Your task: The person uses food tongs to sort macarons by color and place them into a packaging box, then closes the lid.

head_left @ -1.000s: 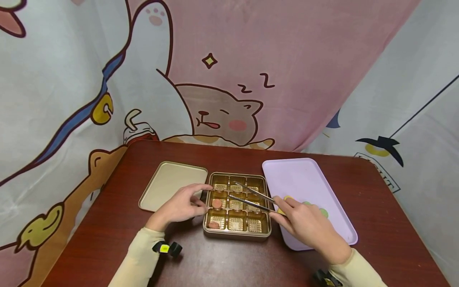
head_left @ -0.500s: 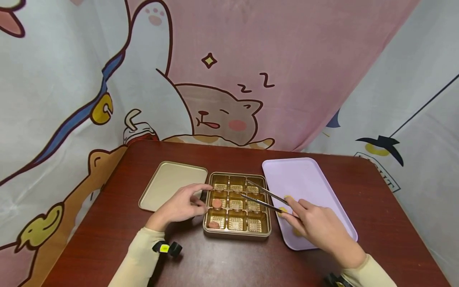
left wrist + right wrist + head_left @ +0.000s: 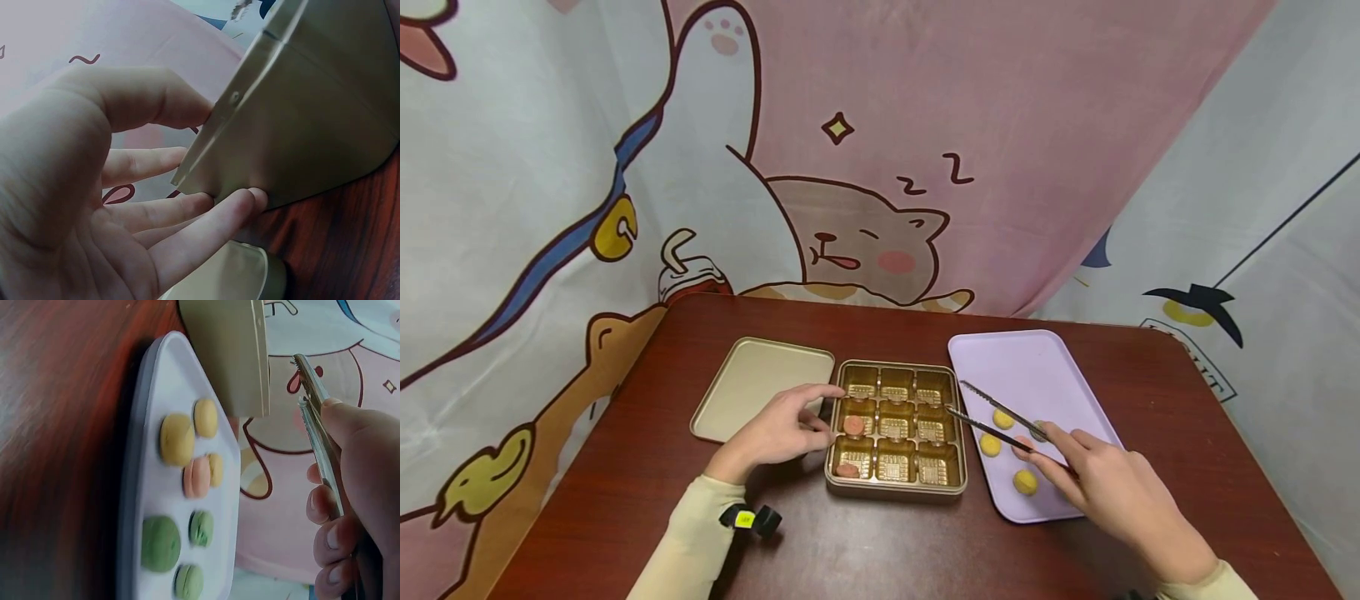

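Observation:
A gold tin box with a divided insert stands mid-table. Pinkish-orange macarons lie in its left-column compartments. My left hand touches the box's left side with extended fingers; in the left wrist view, its fingertips rest against the wall and rim. My right hand grips metal tongs, whose tips are apart and hold nothing. The tongs reach over the lilac tray, their tips near the box's right edge. Yellow macarons, a pink macaron and green macarons lie on the tray.
A flat gold lid lies left of the box, close to its edge. The dark red wooden table ends at a cartoon-printed curtain behind.
My right hand has moved the tongs rightward from above the box to over the tray, uncovering yellow macarons. The left hand stays where it was.

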Available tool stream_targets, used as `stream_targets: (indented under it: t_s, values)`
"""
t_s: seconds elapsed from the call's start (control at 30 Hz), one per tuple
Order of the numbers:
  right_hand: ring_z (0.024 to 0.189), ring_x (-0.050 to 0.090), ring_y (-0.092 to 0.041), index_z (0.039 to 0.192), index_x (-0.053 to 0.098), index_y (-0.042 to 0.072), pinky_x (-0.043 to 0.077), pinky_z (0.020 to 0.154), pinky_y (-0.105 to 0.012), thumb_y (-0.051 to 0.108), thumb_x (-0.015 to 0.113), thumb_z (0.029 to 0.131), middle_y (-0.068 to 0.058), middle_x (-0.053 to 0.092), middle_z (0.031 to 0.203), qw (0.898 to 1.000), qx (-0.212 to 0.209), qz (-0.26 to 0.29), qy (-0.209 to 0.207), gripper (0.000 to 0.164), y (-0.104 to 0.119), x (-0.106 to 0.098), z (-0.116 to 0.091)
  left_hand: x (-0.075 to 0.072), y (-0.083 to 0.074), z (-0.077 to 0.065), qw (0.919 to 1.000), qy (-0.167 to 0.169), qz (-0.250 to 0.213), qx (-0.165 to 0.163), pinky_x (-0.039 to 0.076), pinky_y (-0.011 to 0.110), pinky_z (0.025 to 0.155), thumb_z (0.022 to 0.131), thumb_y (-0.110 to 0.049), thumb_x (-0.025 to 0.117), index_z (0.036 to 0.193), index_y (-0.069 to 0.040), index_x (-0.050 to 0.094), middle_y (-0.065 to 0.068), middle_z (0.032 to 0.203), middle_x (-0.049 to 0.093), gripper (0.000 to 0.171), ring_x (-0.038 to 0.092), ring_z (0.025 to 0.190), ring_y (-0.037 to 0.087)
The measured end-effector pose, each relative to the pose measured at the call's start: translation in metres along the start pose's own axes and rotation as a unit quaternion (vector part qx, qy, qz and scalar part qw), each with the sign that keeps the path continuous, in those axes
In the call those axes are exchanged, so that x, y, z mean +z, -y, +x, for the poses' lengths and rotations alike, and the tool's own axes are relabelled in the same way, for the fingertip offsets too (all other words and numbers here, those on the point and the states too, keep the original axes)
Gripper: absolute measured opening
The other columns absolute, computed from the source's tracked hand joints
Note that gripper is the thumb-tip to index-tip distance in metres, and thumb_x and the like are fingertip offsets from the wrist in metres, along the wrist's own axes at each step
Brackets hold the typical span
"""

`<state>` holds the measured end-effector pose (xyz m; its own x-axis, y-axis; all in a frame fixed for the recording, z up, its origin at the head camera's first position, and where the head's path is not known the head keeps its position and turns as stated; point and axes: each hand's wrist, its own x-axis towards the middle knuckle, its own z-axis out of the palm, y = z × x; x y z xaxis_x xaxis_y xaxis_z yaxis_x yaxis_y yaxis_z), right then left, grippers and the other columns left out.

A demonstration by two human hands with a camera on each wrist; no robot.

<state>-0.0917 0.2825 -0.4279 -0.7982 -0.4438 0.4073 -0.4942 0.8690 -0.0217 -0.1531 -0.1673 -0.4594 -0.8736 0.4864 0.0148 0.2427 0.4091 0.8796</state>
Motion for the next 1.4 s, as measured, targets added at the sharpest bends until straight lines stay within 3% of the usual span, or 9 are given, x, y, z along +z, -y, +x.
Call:
stream_targets:
  t_s: [0.17,0.3,0.5,0.63,1.4]
  values:
    - [0.058,0.058,-0.010,0.119,0.074,0.015,0.041,0.042,-0.032,0.038,0.084,0.086,0.004,0.067,0.079,1.000,0.010,-0.008,0.015,0.041,-0.011,-0.004,-0.012,0.000,0.000,0.000,1.0000,0.000,-0.001,0.000,0.061,0.025,0.076,0.084,0.005,0.074,0.146,-0.001,0.055,0.027,0.148,0.051,0.066,0.075,0.090,0.017]
    - [0.061,0.054,-0.007,0.120,0.075,0.015,0.042,0.046,-0.032,0.041,0.084,0.086,0.007,0.065,0.078,0.996,0.047,-0.016,0.069,0.044,-0.017,-0.009,-0.022,0.000,0.001,0.000,1.0000,0.001,-0.003,-0.001,0.061,0.025,0.076,0.084,0.005,0.073,0.147,-0.001,0.054,0.027,0.148,0.050,0.066,0.075,0.091,0.017]
    - [0.076,0.071,-0.019,0.124,0.076,0.010,0.053,0.053,-0.041,0.043,0.082,0.088,-0.004,0.075,0.093,0.989,0.086,-0.004,0.119,0.050,-0.027,-0.012,-0.035,-0.001,0.002,0.000,1.0000,0.000,0.001,-0.002,0.060,0.026,0.075,0.084,0.004,0.074,0.147,-0.002,0.055,0.026,0.149,0.050,0.067,0.075,0.091,0.016]
    - [0.082,0.074,-0.024,0.123,0.077,0.009,0.055,0.055,-0.044,0.046,0.080,0.090,-0.008,0.077,0.098,0.984,0.103,-0.002,0.142,0.049,-0.034,-0.012,-0.043,0.000,0.001,0.000,1.0000,-0.001,0.000,-0.003,0.060,0.026,0.076,0.084,0.004,0.074,0.147,-0.003,0.055,0.026,0.149,0.051,0.067,0.075,0.091,0.017]
    - [0.069,0.058,-0.011,0.114,0.080,0.008,0.042,0.049,-0.029,0.051,0.078,0.091,-0.003,0.077,0.094,0.970,0.145,0.000,0.194,0.049,-0.056,-0.006,-0.067,0.000,0.001,0.001,1.0000,0.000,0.009,-0.004,0.061,0.027,0.076,0.083,0.003,0.072,0.148,-0.004,0.054,0.022,0.144,0.055,0.068,0.075,0.089,0.014]
